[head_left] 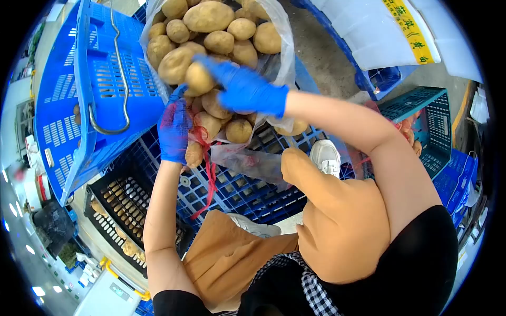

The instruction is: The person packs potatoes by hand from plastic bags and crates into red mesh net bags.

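My right hand (243, 88), in a blue glove and slightly blurred, closes on a potato (199, 79) above a large clear plastic bag (286, 39) full of potatoes (208, 17). Just left of it, my left hand (176, 125), also blue-gloved, grips a red mesh bag (199, 131) at the bag's near left edge. Red netting lies across the glove, and a red strip (211, 181) hangs down below. What the mesh holds is partly hidden by the hand; a potato (194, 154) shows beside my left wrist.
A blue crate (84, 105) with a metal handle stands at left. Below it is a black crate (126, 205) holding some potatoes. Blue pallets (253, 203) lie under the bag. A green crate (443, 126) with potatoes in red netting stands right. White sacks (390, 37) lie upper right.
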`<state>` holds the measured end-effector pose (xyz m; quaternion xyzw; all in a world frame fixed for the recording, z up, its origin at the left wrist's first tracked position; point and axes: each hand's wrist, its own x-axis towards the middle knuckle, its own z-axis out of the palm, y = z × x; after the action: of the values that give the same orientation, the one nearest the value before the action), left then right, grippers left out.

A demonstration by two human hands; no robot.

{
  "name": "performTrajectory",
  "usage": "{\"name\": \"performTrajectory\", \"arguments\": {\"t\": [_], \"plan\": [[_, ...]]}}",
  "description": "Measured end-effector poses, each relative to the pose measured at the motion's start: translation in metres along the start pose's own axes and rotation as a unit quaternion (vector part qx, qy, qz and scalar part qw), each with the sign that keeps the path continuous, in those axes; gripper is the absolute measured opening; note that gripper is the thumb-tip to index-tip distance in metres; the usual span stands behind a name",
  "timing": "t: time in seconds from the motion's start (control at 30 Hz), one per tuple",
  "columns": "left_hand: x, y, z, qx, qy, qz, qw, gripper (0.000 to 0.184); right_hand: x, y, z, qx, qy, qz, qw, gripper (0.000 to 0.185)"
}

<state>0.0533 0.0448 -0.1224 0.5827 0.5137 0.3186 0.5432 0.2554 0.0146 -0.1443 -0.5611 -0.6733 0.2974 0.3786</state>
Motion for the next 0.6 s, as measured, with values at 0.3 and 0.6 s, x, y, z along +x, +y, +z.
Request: {"name": "performTrajectory", "arguments": {"t": [0.3, 0.6], "plan": [[-0.005, -0.025, -0.015, 0.07, 0.025, 0.064, 0.995, 0.031, 0.002, 0.007, 0.02, -0.153, -0.032, -0.106, 0.982, 0.061], [-0.024, -0.009, 0.037, 0.283, -0.072, 0.157, 0.943, 0.036, 0.058, 0.061, 0.024, -0.313, -0.089, -0.187, 0.927, 0.023]]}}
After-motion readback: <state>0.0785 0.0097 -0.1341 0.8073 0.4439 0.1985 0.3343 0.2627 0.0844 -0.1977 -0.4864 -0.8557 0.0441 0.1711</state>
